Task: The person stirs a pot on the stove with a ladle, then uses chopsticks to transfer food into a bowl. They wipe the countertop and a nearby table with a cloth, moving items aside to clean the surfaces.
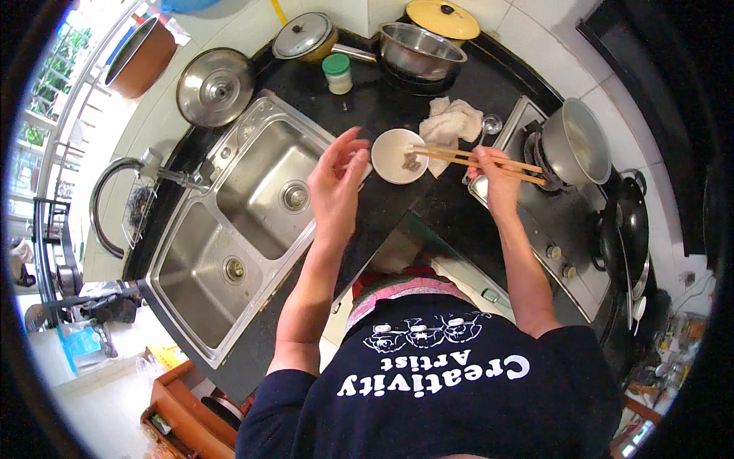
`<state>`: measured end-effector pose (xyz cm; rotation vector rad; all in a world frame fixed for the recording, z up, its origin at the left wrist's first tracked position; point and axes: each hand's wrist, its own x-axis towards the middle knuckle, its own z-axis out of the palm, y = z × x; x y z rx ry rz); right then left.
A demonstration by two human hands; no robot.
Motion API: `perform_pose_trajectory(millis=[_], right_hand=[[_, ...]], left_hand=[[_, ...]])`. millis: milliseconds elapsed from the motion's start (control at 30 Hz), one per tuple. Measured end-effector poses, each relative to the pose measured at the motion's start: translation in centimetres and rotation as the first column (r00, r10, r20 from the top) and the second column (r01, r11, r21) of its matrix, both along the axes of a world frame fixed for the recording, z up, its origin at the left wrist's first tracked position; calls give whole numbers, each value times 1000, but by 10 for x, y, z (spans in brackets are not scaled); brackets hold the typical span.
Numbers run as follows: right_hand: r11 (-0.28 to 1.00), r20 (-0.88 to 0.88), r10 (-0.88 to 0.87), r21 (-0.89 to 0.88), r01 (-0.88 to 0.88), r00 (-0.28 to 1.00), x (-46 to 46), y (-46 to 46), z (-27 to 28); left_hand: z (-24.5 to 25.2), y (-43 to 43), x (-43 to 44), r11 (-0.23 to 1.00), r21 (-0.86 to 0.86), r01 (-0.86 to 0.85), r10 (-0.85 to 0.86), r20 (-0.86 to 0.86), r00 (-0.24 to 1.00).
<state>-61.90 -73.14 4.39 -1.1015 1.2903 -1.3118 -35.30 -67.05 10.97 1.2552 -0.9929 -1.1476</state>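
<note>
My right hand (498, 178) grips a pair of wooden chopsticks (459, 156). Their tips reach into a white bowl (385, 166) on the black countertop. Small greyish-brown pieces of food (410, 162) lie in the bowl, close by the tips. My left hand (338, 178) hovers just left of the bowl, slightly blurred, with thumb and fingers apart. A small white thing (366, 173) shows partly behind that hand; what it is cannot be made out. Behind the bowl lies a crumpled pale cloth (450, 123).
Left is a double-bowl steel sink (252, 172) with a faucet (100, 206). A green-lidded jar (337, 74), steel basin (421, 54) and lidded pot (304, 37) stand at the back. A grey pot (576, 143) sits on the gas stove (565, 229), beside a black wok (628, 229).
</note>
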Motion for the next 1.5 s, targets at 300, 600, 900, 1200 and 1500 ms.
perform_pose_trajectory(millis=[300,600,900,1200,1500], right_hand=[[1000,-10,-9,14,9,1000,-11,12,0],[988,132,-151,0,153,980,-33,23,21],[915,-69,-347,-246,321,935,-76,53,39],[852,-423,-492,-413,321,761,-109,85,30],[784,-707,-233,-543,-301,667,-54,115,2]], left_hand=[[-159,-52,-28,915,402,-45,8,94,996],[-171,-75,-39,921,380,-85,170,-195,966],[-177,-116,-31,939,308,-154,270,-382,884],[-164,-54,-86,923,373,-89,207,-291,934],[-98,-15,-188,617,127,777,-511,-686,518]])
